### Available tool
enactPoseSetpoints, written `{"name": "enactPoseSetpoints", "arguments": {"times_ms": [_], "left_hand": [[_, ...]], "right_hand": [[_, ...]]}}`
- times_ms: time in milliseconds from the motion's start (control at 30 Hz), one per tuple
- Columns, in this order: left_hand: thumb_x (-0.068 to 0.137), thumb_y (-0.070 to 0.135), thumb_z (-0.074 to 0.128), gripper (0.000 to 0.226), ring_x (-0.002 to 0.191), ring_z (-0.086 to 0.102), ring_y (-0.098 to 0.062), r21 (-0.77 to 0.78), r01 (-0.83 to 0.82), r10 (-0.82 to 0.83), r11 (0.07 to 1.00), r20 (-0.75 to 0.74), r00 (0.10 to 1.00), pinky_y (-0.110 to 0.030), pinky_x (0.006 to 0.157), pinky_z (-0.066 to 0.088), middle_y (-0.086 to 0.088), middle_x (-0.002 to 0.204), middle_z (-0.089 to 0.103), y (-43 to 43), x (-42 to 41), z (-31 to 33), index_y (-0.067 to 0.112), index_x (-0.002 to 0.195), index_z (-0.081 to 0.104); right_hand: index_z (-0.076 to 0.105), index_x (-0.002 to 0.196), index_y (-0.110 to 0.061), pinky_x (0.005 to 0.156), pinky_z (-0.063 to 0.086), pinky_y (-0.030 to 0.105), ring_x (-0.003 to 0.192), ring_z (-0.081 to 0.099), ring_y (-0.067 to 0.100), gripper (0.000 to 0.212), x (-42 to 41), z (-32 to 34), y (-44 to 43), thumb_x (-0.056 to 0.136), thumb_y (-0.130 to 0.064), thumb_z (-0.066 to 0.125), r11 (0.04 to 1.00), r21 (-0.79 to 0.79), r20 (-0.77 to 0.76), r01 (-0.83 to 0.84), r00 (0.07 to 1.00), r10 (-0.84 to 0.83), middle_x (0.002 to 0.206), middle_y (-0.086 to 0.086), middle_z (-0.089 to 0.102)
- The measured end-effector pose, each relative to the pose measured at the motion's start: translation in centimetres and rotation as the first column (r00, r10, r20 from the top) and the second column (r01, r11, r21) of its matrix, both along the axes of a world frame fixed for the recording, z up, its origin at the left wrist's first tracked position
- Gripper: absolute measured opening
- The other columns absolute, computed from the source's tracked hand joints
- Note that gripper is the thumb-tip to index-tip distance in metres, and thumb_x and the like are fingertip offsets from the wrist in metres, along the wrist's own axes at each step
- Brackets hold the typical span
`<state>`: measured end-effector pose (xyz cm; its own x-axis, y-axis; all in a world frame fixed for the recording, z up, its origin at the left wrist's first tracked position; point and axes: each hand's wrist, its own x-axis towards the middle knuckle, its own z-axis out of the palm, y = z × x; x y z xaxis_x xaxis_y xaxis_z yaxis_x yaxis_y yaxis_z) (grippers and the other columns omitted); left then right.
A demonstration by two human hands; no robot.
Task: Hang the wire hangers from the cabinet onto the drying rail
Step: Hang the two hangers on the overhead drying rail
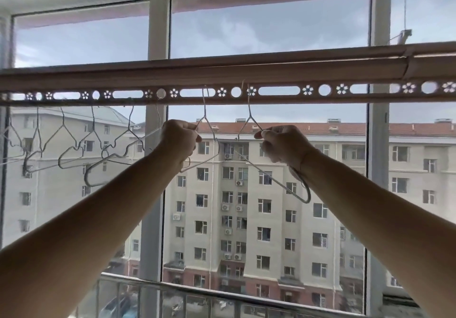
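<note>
Left hanger (204,110) and right hanger (249,110) hooked into slots of drying rail (222,71), mid-span. Left grip (177,140) pinches left hanger's shoulder wire; right grip (281,145) pinches right hanger's. Other hangers (86,178) hang further left. Window (271,21) behind.

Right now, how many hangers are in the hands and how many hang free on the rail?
Held hangers: 2, one in the left hand, one in the right hand
Free hangers on the rail: 5 clear, overlapping, perhaps more
Total: at least 7 hangers
</note>
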<state>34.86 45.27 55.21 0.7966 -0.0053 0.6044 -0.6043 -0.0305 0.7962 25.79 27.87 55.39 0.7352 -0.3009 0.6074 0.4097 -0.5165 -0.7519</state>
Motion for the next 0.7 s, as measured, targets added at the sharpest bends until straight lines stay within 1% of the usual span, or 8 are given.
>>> {"name": "enactPoseSetpoints", "arguments": {"times_ms": [100,167,267,467,533,600,633,700], "left_hand": [[0.092,-0.001,0.047,0.022,0.043,0.045,-0.005,-0.014,-0.028,0.028,1.000,0.035,0.999,-0.018,0.044,0.038,-0.003,0.068,0.059,0.0,0.9,-0.1,-0.002,0.107,0.063],[0.092,-0.001,0.047,0.022,0.044,0.045,-0.006,-0.020,-0.036,0.037,0.999,0.047,0.998,-0.021,0.049,0.039,-0.003,0.069,0.060,0.1,1.5,-0.2,-0.002,0.107,0.063],[0.092,0.000,0.048,0.022,0.045,0.048,-0.005,-0.008,-0.058,0.058,0.998,0.036,0.998,-0.019,0.049,0.041,-0.003,0.070,0.060,0.3,2.2,-0.1,-0.003,0.108,0.063],[0.092,-0.003,0.045,0.026,0.053,0.045,-0.010,0.037,-0.091,0.091,0.995,-0.013,0.996,-0.022,0.049,0.039,-0.004,0.073,0.060,0.2,4.0,-0.5,-0.001,0.111,0.063],[0.092,-0.002,0.045,0.025,0.052,0.045,-0.010,0.060,-0.105,0.107,0.993,-0.028,0.994,-0.020,0.047,0.040,-0.004,0.072,0.061,0.3,4.5,-0.7,0.000,0.109,0.064],[0.092,-0.002,0.045,0.025,0.051,0.046,-0.010,0.068,-0.108,0.110,0.992,-0.028,0.994,-0.016,0.040,0.039,-0.007,0.074,0.063,0.3,4.8,-1.0,0.000,0.108,0.065],[0.092,-0.001,0.045,0.025,0.051,0.047,-0.010,0.070,-0.106,0.108,0.992,-0.025,0.994,-0.014,0.037,0.039,-0.010,0.078,0.065,0.4,4.9,-1.1,0.000,0.109,0.064],[0.092,0.001,0.047,0.024,0.053,0.050,-0.010,0.082,-0.100,0.102,0.992,-0.017,0.995,-0.011,0.036,0.038,-0.012,0.085,0.065,0.5,4.9,-1.3,-0.001,0.110,0.063]], "right_hand": [[0.059,0.080,-0.005,0.032,0.028,0.014,0.025,0.035,0.002,0.026,1.6,0.1,0.1,0.095,-0.005,0.038,1.000,0.002,-0.001,-0.002,1.000,0.002,0.053,0.008,0.047],[0.058,0.077,-0.006,0.033,0.028,0.013,0.024,0.034,0.002,0.027,2.6,0.3,0.0,0.095,-0.005,0.038,1.000,0.022,-0.012,-0.001,1.000,0.001,0.053,0.008,0.047],[0.056,0.073,-0.008,0.032,0.026,0.011,0.023,0.034,0.003,0.028,3.7,0.6,-0.4,0.095,-0.005,0.038,0.996,0.092,-0.048,-0.004,0.999,0.008,0.055,0.009,0.046],[0.055,0.075,-0.007,0.031,0.024,0.011,0.034,0.034,0.007,0.028,4.9,-0.3,-0.7,0.095,-0.006,0.035,0.984,0.175,-0.182,-0.012,0.982,0.044,0.057,0.006,0.043],[0.055,0.076,-0.007,0.032,0.025,0.012,0.029,0.033,0.005,0.028,5.0,-0.7,-0.6,0.095,-0.006,0.035,0.980,0.195,-0.187,-0.029,0.980,0.067,0.057,0.005,0.043],[0.056,0.078,-0.006,0.033,0.026,0.012,0.028,0.034,0.005,0.027,4.9,-0.8,-0.5,0.095,-0.007,0.036,0.979,0.202,-0.178,-0.040,0.981,0.077,0.056,0.006,0.045],[0.056,0.080,-0.004,0.033,0.027,0.011,0.029,0.035,0.005,0.025,4.8,-0.8,-0.3,0.096,-0.007,0.036,0.977,0.209,-0.176,-0.045,0.981,0.083,0.055,0.006,0.047],[0.058,0.093,0.000,0.034,0.027,0.011,0.033,0.037,0.009,0.022,4.5,-0.7,-0.1,0.096,-0.006,0.037,0.972,0.228,-0.170,-0.055,0.981,0.096,0.051,0.006,0.050]]}}
